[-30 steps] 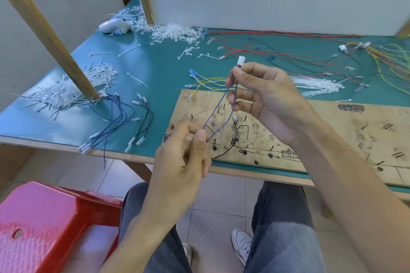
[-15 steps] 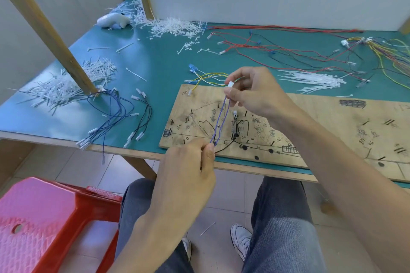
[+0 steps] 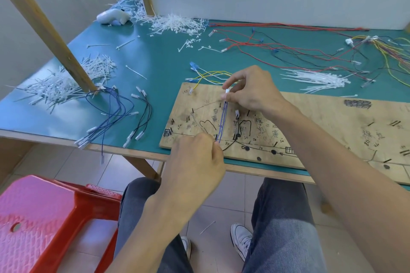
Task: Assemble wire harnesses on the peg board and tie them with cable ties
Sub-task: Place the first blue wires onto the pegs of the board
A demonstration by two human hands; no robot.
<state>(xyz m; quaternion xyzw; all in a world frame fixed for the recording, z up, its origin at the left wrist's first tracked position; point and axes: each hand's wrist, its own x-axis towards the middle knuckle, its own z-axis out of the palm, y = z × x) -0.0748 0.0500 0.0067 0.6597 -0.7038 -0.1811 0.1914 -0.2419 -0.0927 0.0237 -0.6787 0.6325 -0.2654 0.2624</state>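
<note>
Plywood peg board lying flat, inked with routing lines, studded with short dark pegs, blue wire pair stretched straight across its left part, white connector at the far end, black wire routed just beside, white cable ties bundled beyond the far edge

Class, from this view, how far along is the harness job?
Done: one black wire lies routed on the peg board. In hand: the right hand and left hand stretch a blue wire pair over it. Left: tying; the cable ties lie unused on the table.
</note>
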